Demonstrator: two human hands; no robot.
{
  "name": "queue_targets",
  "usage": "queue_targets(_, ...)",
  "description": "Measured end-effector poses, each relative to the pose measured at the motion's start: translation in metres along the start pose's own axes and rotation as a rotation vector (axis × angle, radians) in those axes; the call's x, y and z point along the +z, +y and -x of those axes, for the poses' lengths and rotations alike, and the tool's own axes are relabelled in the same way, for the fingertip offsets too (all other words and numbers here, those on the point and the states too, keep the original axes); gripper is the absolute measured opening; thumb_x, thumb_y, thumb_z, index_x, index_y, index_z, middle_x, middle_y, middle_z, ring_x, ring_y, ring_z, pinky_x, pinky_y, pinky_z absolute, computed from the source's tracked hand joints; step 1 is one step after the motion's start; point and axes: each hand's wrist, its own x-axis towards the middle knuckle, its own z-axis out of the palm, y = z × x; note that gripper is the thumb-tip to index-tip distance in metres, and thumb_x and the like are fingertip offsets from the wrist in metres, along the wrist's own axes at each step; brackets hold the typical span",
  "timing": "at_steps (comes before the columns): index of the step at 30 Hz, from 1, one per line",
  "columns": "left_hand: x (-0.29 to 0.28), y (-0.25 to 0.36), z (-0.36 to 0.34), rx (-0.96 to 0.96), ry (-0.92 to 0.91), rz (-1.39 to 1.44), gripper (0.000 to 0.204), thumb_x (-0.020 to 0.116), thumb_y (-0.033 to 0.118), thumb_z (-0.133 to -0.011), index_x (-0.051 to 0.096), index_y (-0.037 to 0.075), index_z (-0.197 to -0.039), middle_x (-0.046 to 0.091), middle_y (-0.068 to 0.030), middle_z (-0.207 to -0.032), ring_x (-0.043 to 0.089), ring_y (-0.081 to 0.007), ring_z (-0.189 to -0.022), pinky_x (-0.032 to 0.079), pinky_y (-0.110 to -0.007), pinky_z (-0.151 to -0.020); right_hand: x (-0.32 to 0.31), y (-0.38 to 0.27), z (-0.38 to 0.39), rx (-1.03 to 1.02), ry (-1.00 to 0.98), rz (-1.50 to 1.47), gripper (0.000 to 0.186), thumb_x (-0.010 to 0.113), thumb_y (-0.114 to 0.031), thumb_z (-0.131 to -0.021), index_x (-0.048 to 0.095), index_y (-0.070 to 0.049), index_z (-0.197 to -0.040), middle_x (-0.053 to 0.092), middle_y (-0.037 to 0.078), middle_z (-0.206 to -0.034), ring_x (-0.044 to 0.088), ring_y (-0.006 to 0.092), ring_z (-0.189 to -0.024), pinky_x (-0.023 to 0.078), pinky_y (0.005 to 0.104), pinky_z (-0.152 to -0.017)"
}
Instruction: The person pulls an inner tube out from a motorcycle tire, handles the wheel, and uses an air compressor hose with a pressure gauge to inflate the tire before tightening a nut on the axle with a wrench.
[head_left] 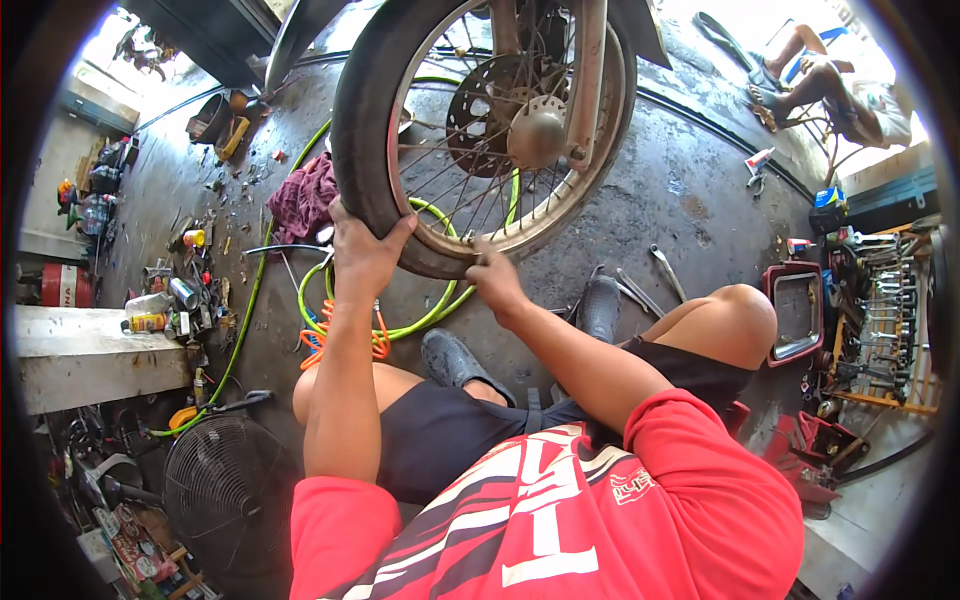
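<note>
A motorcycle's spoked front wheel stands in front of me, its black tire (358, 130) bulging outward around the metal rim (545, 233). Inside it are a brake disc (470, 125) and the hub (537, 138), with a fork leg (588, 85) running up from the axle. My left hand (368, 248) grips the tire's lower left, thumb across the sidewall. Closed fingers of my right hand (496, 282) press against the bottom of the rim and tire; whatever they pinch, if anything, is hidden.
Behind my left hand lie a purple rag (303, 200), a green hose (245, 330) and an orange coiled hose (318, 340). Wrenches (668, 272) rest near my right shoe. A fan (225, 480), red tray (797, 310) and tool rack (890, 320) flank me. Another person (840, 95) sits far right.
</note>
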Motion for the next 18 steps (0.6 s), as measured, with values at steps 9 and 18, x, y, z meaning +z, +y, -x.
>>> queue_targets(9,0.002,-0.017,0.006,0.0,-0.046,0.034,0.093,0.087,0.03,-0.072,0.03,-0.011,-0.133,0.059,-0.0306,-0.118,0.061,-0.0427,-0.11,0.048,-0.042,-0.096,-0.014,-0.006,-0.006,0.038,-0.24,-0.056,0.062,0.052,0.001,-0.077,0.051,0.005,-0.139,0.065,0.011,-0.113,0.058,0.0165,-0.092,0.045,0.0262,-0.085)
queue_targets(18,0.002,-0.005,0.009,-0.051,-0.067,0.068,0.091,0.087,0.028,-0.072,0.031,-0.012,-0.132,0.06,-0.0306,-0.117,0.062,-0.0425,-0.109,0.049,-0.042,-0.096,-0.011,0.011,-0.013,0.048,-0.05,-0.201,0.059,0.055,-0.001,-0.073,0.06,0.004,-0.132,0.063,0.006,-0.09,0.055,0.0131,-0.078,0.045,0.0258,-0.071)
